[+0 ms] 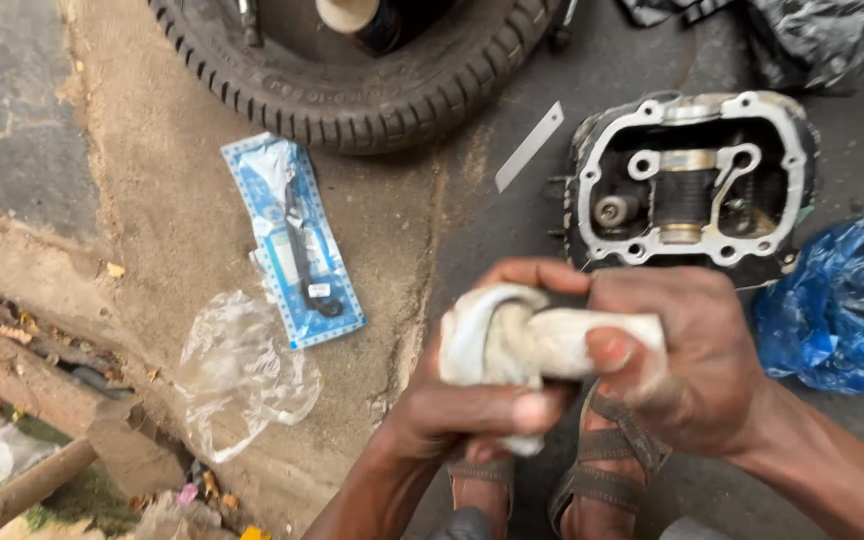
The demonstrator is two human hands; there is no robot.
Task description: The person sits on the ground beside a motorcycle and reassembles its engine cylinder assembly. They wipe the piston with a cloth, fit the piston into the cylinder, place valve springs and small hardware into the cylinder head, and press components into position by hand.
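Observation:
Both of my hands are wrapped around a crumpled off-white rag (512, 335) low in the middle of the view. My left hand (462, 410) grips it from below with the fingers curled over it. My right hand (687, 355) closes on it from the right, thumb pressed on the cloth. Whatever may be inside the rag is hidden. Just beyond my hands an open metal engine cylinder head (692, 180) lies on the ground, its inner parts showing.
A scooter tyre (352, 85) lies at the top. A blue packet with a gasket (297, 240) and a clear plastic bag (237, 370) lie on the left. A thin blade (529, 146), a blue plastic bag (842, 300) and my sandalled feet (592, 470) are nearby.

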